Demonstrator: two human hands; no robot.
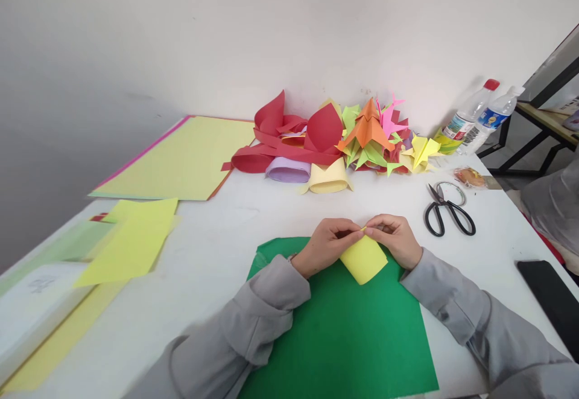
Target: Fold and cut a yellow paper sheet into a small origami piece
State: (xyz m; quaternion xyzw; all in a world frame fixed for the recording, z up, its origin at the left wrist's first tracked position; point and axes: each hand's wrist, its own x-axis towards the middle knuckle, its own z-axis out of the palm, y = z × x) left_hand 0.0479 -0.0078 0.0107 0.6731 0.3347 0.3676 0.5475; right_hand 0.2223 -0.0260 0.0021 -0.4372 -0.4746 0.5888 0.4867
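Note:
A small piece of yellow paper (364, 261) is pinched at its top corner between both my hands, over a large green sheet (335, 332). My left hand (326, 243) grips that corner with thumb and fingers from the left. From the right, my right hand (398, 237) pinches the same corner, its fingertips almost touching the left ones. The paper's lower part hangs down toward me, over the green sheet. My fingers hide the fold at the top.
Black-handled scissors (447, 209) lie to the right beside a tape roll (452, 191). Folded paper shapes (368, 127) are heaped against the wall, with bottles (491, 118) at back right. Yellow sheets (131, 242) lie left; a black phone-like slab (549, 299) lies right.

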